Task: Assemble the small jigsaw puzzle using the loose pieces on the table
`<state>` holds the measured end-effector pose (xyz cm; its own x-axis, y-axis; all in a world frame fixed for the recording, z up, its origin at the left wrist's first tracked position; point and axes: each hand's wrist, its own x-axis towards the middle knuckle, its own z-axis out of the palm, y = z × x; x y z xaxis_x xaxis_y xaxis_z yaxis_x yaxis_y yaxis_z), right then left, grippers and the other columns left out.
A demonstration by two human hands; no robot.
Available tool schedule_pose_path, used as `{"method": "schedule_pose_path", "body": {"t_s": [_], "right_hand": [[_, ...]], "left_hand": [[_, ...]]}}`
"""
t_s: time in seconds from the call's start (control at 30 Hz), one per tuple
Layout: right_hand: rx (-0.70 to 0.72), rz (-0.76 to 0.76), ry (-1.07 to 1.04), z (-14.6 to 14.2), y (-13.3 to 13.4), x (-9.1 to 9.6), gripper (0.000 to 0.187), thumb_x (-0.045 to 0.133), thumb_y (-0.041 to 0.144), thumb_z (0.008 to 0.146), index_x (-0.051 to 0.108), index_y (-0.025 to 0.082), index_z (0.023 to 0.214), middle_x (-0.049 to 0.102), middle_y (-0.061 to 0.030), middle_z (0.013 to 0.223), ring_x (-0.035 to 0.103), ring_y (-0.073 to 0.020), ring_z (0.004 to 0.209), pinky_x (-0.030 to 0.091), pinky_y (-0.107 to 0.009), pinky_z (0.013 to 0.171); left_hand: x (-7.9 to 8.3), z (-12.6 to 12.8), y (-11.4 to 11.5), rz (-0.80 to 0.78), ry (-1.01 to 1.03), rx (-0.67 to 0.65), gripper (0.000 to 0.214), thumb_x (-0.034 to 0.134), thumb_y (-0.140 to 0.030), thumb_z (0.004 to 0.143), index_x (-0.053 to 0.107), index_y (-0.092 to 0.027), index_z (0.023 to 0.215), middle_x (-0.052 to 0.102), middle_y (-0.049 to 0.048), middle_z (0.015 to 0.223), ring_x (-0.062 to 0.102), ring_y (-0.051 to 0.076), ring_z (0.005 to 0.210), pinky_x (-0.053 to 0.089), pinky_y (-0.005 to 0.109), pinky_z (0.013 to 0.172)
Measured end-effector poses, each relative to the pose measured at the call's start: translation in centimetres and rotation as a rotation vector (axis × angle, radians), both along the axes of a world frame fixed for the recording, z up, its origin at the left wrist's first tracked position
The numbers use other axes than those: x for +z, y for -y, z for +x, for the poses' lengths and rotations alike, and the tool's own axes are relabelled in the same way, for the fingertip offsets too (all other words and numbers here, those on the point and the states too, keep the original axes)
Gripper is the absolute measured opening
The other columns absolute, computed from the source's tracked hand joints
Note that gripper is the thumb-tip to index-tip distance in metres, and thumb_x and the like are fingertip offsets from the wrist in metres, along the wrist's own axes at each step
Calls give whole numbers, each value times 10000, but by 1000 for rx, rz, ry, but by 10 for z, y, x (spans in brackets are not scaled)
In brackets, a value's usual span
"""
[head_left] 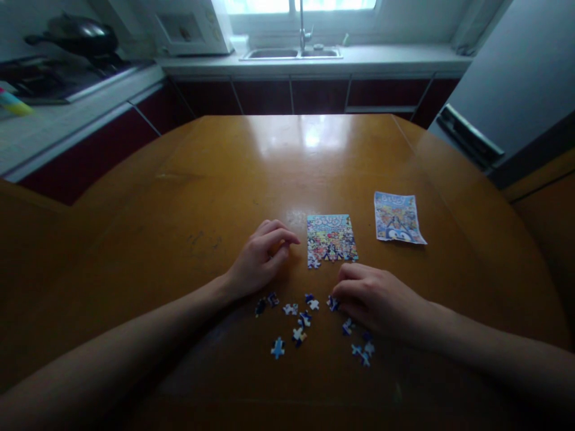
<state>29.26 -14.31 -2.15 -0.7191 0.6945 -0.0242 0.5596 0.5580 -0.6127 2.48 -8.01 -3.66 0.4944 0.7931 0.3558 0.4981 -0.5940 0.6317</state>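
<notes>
A partly assembled jigsaw puzzle (331, 236) lies flat on the table, its lower edge uneven. My left hand (260, 256) rests just left of it, fingers loosely bent and apart with nothing in them. Below the puzzle's right corner, my right hand (380, 299) is closed, fingertips on a dark blue and white puzzle piece (332, 303). Several loose pieces are scattered nearer to me, among them a light blue piece (278, 348) and a white one with some orange (299, 336). Others, such as a blue and white piece (347, 326), lie below my right hand.
A creased picture sheet (398, 218) lies to the right of the puzzle on the wooden table (251, 167). Beyond the table's far edge are a counter with a sink (274, 54), a stove with a dark pan (81, 36) at left, and a grey appliance (516, 78) at right.
</notes>
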Motion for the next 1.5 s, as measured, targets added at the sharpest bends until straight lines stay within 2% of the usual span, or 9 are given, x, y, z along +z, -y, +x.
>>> {"method": "schedule_pose_path", "body": {"t_s": [0.33,0.5,0.6,0.8,1.5], "right_hand": [[-66,15,-46,-4,-3,-5,100,566,177,875,663,177,899,610,-50,914,574,-161,819,468,-289,727],[-219,121,-103,-9,-11,-7,62,587,202,888,644,179,882,615,-59,934,565,-181,855,469,-318,771],[-282,186,-98,-12,-16,-10,42,600,184,875,640,183,863,611,-61,913,554,-198,869,464,-337,781],[-310,255,-123,-20,-24,-13,61,594,184,881,646,185,850,611,-63,896,544,-208,891,460,-336,796],[-268,279,-134,-20,-26,-20,112,590,201,904,697,193,872,625,-59,901,530,-201,884,461,-333,790]], "left_hand": [[4,2,3,42,8,-30,170,498,-113,914,655,-173,938,585,39,904,522,171,902,432,336,817],[4,3,6,100,-106,-242,238,544,-110,876,669,-210,1053,595,50,985,493,185,948,440,339,854],[4,3,7,124,-188,-302,299,567,-124,858,667,-238,1116,587,57,1033,482,195,960,446,361,892],[4,4,7,147,-274,-298,316,578,-153,854,671,-245,1142,573,70,1091,468,214,998,442,398,947],[4,4,7,112,-286,-306,332,573,-156,863,663,-253,1168,568,68,1091,460,217,1017,436,406,965]]}}
